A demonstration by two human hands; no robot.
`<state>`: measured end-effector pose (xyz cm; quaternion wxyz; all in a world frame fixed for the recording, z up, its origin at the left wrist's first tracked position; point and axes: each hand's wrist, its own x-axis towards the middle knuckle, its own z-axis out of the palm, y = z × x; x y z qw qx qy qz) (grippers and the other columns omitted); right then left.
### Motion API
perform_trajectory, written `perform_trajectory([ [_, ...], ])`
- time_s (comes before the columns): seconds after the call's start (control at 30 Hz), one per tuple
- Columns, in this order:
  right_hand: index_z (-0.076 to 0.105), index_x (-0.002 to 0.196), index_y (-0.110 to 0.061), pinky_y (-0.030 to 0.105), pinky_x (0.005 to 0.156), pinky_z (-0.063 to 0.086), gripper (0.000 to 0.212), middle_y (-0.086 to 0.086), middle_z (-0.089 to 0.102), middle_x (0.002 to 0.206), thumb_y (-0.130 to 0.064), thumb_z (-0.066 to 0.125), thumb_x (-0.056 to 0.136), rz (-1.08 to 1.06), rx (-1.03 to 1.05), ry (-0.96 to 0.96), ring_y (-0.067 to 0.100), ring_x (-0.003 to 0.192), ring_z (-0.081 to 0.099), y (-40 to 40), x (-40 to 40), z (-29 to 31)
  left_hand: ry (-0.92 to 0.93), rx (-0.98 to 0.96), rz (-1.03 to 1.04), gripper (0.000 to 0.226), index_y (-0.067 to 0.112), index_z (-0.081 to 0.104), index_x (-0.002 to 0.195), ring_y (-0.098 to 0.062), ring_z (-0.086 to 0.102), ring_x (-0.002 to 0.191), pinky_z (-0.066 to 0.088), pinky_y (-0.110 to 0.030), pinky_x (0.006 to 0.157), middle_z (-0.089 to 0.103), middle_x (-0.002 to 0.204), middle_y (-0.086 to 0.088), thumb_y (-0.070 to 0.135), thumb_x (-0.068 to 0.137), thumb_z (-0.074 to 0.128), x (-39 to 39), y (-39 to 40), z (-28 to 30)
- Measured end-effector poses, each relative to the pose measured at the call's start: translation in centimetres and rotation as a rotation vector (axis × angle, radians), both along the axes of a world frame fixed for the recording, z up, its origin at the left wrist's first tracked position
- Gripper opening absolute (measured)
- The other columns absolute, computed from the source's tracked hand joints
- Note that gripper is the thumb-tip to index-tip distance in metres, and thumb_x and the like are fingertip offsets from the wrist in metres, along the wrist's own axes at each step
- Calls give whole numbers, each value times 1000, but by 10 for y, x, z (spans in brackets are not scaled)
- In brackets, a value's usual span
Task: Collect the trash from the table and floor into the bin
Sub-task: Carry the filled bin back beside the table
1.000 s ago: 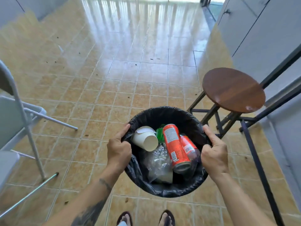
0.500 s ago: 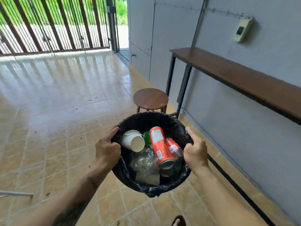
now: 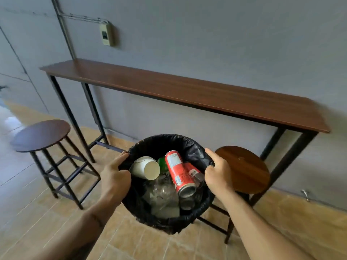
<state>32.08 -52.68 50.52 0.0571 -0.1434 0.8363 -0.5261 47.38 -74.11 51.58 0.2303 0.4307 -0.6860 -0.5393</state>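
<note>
The bin (image 3: pixel 167 220) is round, lined with a wrinkled, glossy black plastic bag folded over its rim. It is held off the tan tiled floor (image 3: pixel 37 212) by both hands. The left hand (image 3: pixel 115 177) grips the left rim, fingers curled over the bag edge. The right hand (image 3: pixel 217 175) grips the right rim, thumb hooked inside, index finger extended along the edge.

Contents: a white paper cup (image 3: pixel 145 167) lies on its side at the left wall; a red cylindrical metal can (image 3: pixel 178 173) leans diagonally at centre, base toward the viewer; a second red-labelled container (image 3: pixel 193 172) lies just beside it at the right wall; a green item (image 3: pixel 162 163) shows between cup and can; crumpled clear plastic (image 3: pixel 161 196) fills the bottom.

A long, narrow wood-grain table (image 3: pixel 187 91) on black metal legs runs along the grey wall. One round wooden stool (image 3: pixel 40 135) stands near the table's left end, well apart from the bin. A second stool (image 3: pixel 247 169) stands directly behind the right hand. Open floor lies between the left stool and the bin.
</note>
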Motion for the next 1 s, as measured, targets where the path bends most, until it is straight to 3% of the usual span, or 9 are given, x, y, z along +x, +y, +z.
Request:
perform_trajectory([
  [0.17,52,145,-18,19,102,37,61,1,51,147,10,42,91,-207,-17,9,17,137,46,144,-65,15,30,-52,-159,78,25,65,135,-27,54,129,46,-40,106,62,137,-5,-14,71,40,-104,122,17],
  [0.27,53,144,-18,15,98,36,64,2,52,147,12,40,89,-306,18,7,17,135,47,232,-88,19,17,-65,-249,76,24,64,136,-30,55,127,48,-45,106,61,139,-6,-13,75,39,-149,205,23],
  [0.47,54,143,-18,20,101,36,64,2,54,145,10,40,88,-486,44,5,18,133,49,377,-130,42,15,10,-413,71,27,64,136,-32,59,118,50,-47,104,64,133,-7,-9,79,40,-221,335,32],
  [0.6,53,143,-20,26,107,38,65,0,54,145,9,40,87,-608,61,-10,18,135,48,455,-147,38,-13,13,-530,68,28,61,137,-23,60,100,55,-33,87,65,124,-2,-7,83,41,-265,408,32],
  [0.7,53,143,-21,28,108,38,64,0,54,145,9,41,88,-698,75,-47,19,136,48,511,-155,25,-37,67,-637,72,30,59,140,-28,63,106,57,-45,93,66,126,-6,-6,81,39,-295,462,21],
  [0.83,54,142,-20,29,108,38,64,1,54,146,10,42,87,-795,111,-88,19,136,47,568,-175,3,-67,42,-732,72,30,58,140,-28,64,98,59,-40,83,65,125,-10,-7,81,40,-339,518,-1],
  [0.9,54,143,-18,29,108,38,63,3,54,146,11,43,88,-820,128,-111,20,136,47,589,-188,-7,-75,33,-770,72,28,57,142,-29,62,101,58,-40,85,63,129,-12,-8,82,40,-360,540,-13],
  [1.0,55,142,-18,29,107,39,63,3,55,145,12,45,88,-845,155,-130,20,135,48,619,-216,-17,-83,42,-802,73,27,54,144,-33,57,121,53,-44,99,60,138,-11,-10,82,40,-394,574,-30],
])
